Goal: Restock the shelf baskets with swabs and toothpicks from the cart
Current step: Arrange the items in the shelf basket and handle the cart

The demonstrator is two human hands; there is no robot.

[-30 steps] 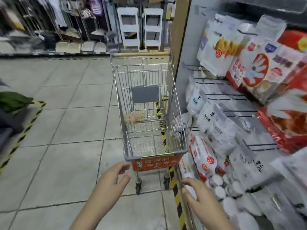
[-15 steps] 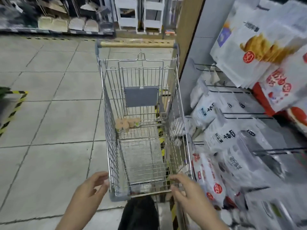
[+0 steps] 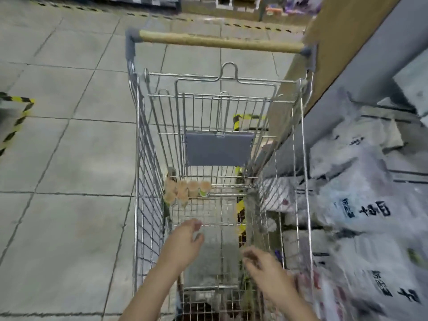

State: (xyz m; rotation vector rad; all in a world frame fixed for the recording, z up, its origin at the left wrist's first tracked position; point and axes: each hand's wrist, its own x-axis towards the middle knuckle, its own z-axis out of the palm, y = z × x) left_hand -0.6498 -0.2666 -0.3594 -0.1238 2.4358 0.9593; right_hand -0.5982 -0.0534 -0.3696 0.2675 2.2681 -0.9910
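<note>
Wire cart (image 3: 148,205) seen from above, tan-wrapped handle (image 3: 220,42) at the far end, grey flap (image 3: 218,149) hanging on the far inner panel. Both hands are inside the basket, above its wire floor.

Left hand (image 3: 183,242): fingers relaxed and spread fairly wide, holding nothing, fingertips (image 3: 195,224) pointing toward the far end. Not touching the wires as far as can be told (blurred).

Right hand (image 3: 264,262): fingers loosely curled, half open, nothing in them; motion blur hides the exact finger pose. It sits nearer the cart's right wall, a little closer to the camera than the left hand.

Toothpick tubs (image 3: 185,192): a small cluster of round tan-topped containers (one with a green label) lying on the cart floor in the far left corner, under the grey flap. They are beyond the left fingertips, near but clearly apart, and well apart from the right fingers. Can't read any labels, so swabs or toothpicks can't be told for sure.

Right of the right hand, just outside the cart wall: shelf (image 3: 405,172) stacked with white plastic bags (image 3: 361,205) bearing dark print, blurred. Left of the left hand: grey tiled floor (image 3: 69,158) with yellow-black tape (image 3: 18,112) at the edge.
</note>
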